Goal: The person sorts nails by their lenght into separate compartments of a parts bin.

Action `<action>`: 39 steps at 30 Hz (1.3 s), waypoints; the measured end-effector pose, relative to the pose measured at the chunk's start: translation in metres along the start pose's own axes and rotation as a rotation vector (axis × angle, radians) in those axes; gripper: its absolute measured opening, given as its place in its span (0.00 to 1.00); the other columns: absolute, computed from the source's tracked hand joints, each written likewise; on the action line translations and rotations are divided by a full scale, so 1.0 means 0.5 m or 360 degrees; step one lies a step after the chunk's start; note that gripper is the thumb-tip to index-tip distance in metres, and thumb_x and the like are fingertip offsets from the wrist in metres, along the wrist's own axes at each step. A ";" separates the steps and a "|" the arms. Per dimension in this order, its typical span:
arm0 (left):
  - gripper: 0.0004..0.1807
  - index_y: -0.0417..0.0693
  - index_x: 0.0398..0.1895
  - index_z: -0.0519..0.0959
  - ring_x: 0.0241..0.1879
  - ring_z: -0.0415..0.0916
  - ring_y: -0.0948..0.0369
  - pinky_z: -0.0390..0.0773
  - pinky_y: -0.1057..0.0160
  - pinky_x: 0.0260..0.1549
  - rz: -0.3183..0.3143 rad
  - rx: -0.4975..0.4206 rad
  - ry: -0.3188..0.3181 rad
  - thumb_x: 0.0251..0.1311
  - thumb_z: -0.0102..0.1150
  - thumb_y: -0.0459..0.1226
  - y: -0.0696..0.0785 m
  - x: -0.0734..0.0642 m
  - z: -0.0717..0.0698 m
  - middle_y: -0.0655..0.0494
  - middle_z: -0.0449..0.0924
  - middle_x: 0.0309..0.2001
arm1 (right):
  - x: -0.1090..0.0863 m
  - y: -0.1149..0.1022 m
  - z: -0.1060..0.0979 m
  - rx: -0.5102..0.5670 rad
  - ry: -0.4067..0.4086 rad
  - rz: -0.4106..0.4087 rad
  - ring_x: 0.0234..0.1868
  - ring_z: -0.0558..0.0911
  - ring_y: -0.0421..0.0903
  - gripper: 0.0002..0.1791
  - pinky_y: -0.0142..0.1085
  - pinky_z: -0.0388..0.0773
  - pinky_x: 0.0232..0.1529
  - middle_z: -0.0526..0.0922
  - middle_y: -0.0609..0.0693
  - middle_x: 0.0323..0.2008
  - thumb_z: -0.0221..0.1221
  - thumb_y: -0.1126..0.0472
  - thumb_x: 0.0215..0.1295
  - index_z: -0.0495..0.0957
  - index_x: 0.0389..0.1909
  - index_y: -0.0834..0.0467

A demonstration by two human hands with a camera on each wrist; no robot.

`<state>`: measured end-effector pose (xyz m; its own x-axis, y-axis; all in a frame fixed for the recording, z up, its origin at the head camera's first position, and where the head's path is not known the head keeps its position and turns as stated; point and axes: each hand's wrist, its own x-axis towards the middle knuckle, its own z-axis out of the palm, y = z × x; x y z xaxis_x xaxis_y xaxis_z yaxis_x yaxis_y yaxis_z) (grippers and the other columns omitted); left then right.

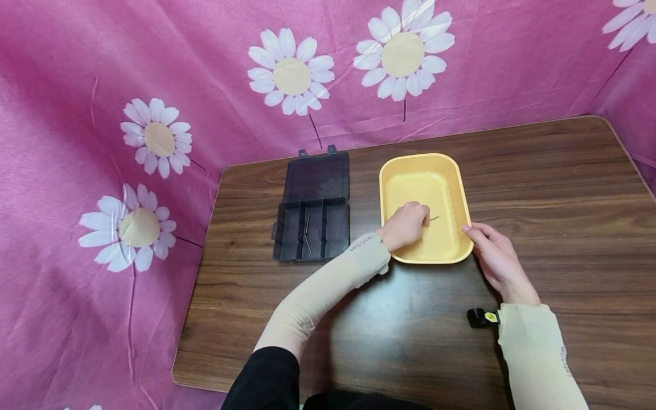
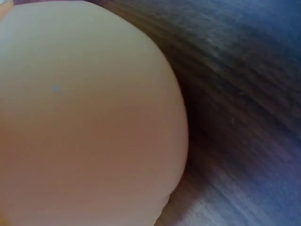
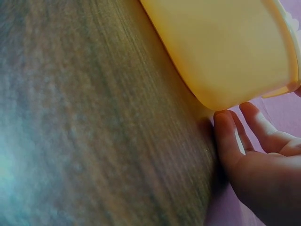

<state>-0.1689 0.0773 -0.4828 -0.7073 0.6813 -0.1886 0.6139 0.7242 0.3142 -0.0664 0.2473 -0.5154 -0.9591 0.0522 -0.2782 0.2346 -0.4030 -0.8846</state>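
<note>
My left hand (image 1: 406, 225) reaches into a yellow tub (image 1: 425, 257), its fingers curled. A thin metal nail (image 1: 434, 218) sticks out at the fingertips, which seem to pinch it; the fingers hide its other end. At the tub's right near corner, my right hand (image 1: 497, 256) holds the rim, thumb on top and fingers against the outer wall. The right wrist view shows these fingers (image 3: 225, 134) touching the tub wall (image 3: 225, 52) low down. Left of the tub lies an open dark divided case (image 1: 336, 228), with several thin nails (image 1: 307, 244) in its middle compartments.
The case's lid (image 1: 316, 177) lies folded back toward the far edge of the wooden table (image 1: 553, 188). A pink flowered cloth (image 1: 215, 85) hangs behind. Next to the right sleeve is a small black strap piece (image 1: 476, 318). Skin or sleeve blocks much of the left wrist view.
</note>
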 end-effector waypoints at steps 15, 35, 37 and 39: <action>0.12 0.52 0.31 0.76 0.27 0.70 0.66 0.69 0.73 0.20 -0.0310 -0.0116 -0.0224 0.43 0.54 0.28 0.015 0.003 -0.018 0.63 0.76 0.32 | 0.001 -0.002 0.004 -0.0062 0.0039 0.0028 0.41 0.75 0.31 0.09 0.20 0.73 0.41 0.74 0.43 0.41 0.57 0.58 0.59 0.75 0.40 0.57; 0.10 0.55 0.24 0.75 0.26 0.71 0.65 0.70 0.71 0.19 -0.0375 -0.0073 -0.0310 0.38 0.63 0.33 0.026 0.005 -0.001 0.65 0.74 0.26 | 0.003 0.003 0.001 -0.0039 0.0018 0.0035 0.40 0.77 0.30 0.10 0.20 0.73 0.40 0.74 0.44 0.41 0.57 0.59 0.60 0.75 0.42 0.57; 0.10 0.56 0.24 0.74 0.25 0.71 0.65 0.70 0.70 0.19 -0.0381 -0.0069 -0.0307 0.38 0.63 0.33 0.026 0.006 -0.001 0.65 0.73 0.26 | 0.003 0.002 0.001 -0.0036 0.0014 0.0039 0.40 0.77 0.30 0.09 0.20 0.73 0.40 0.74 0.43 0.41 0.57 0.59 0.60 0.75 0.41 0.56; 0.10 0.56 0.23 0.74 0.25 0.71 0.65 0.70 0.70 0.19 -0.0384 -0.0086 -0.0307 0.38 0.64 0.34 0.027 0.006 -0.001 0.65 0.74 0.25 | 0.002 0.001 0.001 -0.0037 0.0015 0.0041 0.40 0.76 0.30 0.09 0.20 0.73 0.40 0.74 0.43 0.42 0.57 0.59 0.60 0.75 0.40 0.55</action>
<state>-0.1629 0.0889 -0.4785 -0.7476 0.5018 -0.4352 0.4131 0.8643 0.2870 -0.0674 0.2468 -0.5159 -0.9511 0.0506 -0.3046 0.2632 -0.3829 -0.8855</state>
